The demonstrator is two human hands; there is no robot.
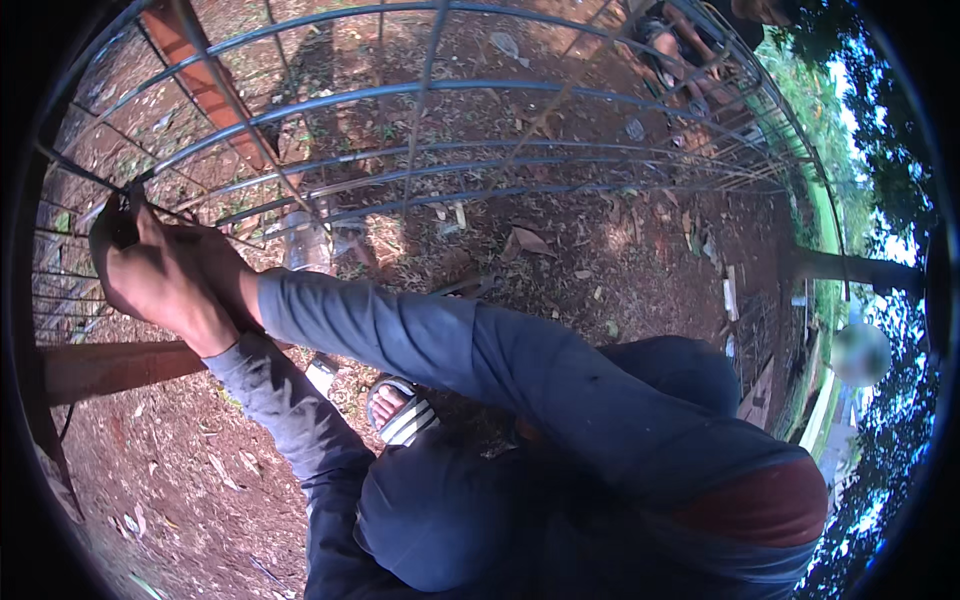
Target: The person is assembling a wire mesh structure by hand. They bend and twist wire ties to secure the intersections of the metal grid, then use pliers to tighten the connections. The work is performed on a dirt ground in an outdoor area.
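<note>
— Where are the hands?

— Both at the far left, up against the rebar cage (480, 150), a grid of long steel bars and thinner cross ties lying over the red earth. The left hand (150, 285) is curled shut around a bar at the near left edge of that grid. The right hand (205, 260) lies just beside it, touching it, the arm in a grey-blue sleeve (450, 345) crossing in from the right.

— Is the right one gripping anything?

— It looks closed too, but on what I cannot tell; the left hand covers it. A small dark tool (125, 222) sticks up above the knuckles, against a bar.

— What else is about?

— A rusty steel beam (110, 368) runs out to the left under the wrists. A clear plastic bottle (307, 245) lies on the ground beyond the forearms, and a foot in a striped sandal (400, 412) shows near the knees, on soil strewn with dry leaves (530, 242)
</note>
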